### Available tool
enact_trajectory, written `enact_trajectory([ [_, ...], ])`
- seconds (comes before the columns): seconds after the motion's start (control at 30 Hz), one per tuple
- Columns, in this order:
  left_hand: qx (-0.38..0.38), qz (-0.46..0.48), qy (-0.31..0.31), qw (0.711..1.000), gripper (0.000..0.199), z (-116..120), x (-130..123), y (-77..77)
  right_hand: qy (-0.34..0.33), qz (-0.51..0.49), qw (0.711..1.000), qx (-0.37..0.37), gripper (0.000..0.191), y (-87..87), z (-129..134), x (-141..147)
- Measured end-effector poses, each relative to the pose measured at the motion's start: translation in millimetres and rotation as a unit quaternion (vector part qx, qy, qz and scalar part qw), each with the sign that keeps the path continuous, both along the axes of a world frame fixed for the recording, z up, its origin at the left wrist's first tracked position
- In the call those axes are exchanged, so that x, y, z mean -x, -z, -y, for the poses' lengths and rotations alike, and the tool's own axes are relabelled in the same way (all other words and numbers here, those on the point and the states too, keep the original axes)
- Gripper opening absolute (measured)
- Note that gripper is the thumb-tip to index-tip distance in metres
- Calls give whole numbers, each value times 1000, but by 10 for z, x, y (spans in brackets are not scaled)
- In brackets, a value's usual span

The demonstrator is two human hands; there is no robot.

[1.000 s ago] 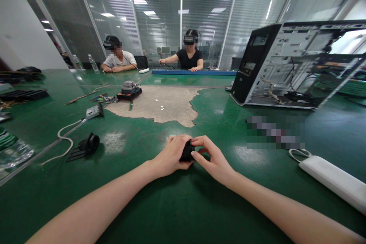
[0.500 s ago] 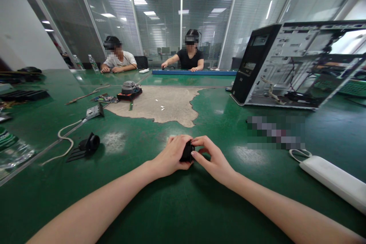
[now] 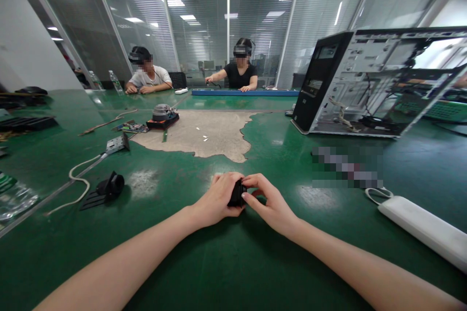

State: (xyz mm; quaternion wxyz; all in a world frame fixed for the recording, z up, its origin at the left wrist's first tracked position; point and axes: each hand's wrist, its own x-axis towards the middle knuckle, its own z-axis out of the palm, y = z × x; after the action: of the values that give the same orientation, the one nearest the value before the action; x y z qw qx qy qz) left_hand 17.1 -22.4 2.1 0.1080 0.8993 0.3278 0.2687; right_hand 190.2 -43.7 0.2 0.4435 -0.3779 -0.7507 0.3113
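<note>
Between my hands, above the near part of the green table (image 3: 204,267), is a small black blocky part (image 3: 236,194), its exact kind unclear. My left hand (image 3: 218,197) wraps round it from the left and covers much of it. From the right, the thumb and fingertips of my right hand (image 3: 268,201) pinch its edge. Off to the left lies a black plastic piece with a round end and flat prongs (image 3: 109,186).
An opened computer case (image 3: 328,87) stands at the right, behind a white power strip (image 3: 419,223). A speaker-like part (image 3: 163,114) sits by a bare tan patch (image 3: 211,131). A plastic bottle (image 3: 16,199) lies left. Two people sit across, near a blue bar (image 3: 244,93).
My hands keep the same hold on the black part. The view has shifted slightly, so the table things appear a little further left. The far person's hand at the blue bar is slightly raised.
</note>
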Motion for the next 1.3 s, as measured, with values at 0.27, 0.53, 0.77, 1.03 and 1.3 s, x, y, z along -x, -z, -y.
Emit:
enact_trajectory([
  [0.27,1,-1,3,1000,61,-1,10,9,-35,11,997,72,24,-18,10,4],
  [0.53,-2,-1,-1,1000,61,-21,5,36,-11,-7,999,33,18,13,-8,4],
  [0.77,1,-2,-1,1000,60,-14,7,19,-6,-37,992,120,21,-16,-15,3],
  [1.03,2,0,-8,1000,60,-17,8,29,44,-64,986,150,18,-52,-28,-48],
  [1.3,-10,3,9,1000,60,-8,10,29,-53,-106,970,211,29,-6,-136,-5],
])
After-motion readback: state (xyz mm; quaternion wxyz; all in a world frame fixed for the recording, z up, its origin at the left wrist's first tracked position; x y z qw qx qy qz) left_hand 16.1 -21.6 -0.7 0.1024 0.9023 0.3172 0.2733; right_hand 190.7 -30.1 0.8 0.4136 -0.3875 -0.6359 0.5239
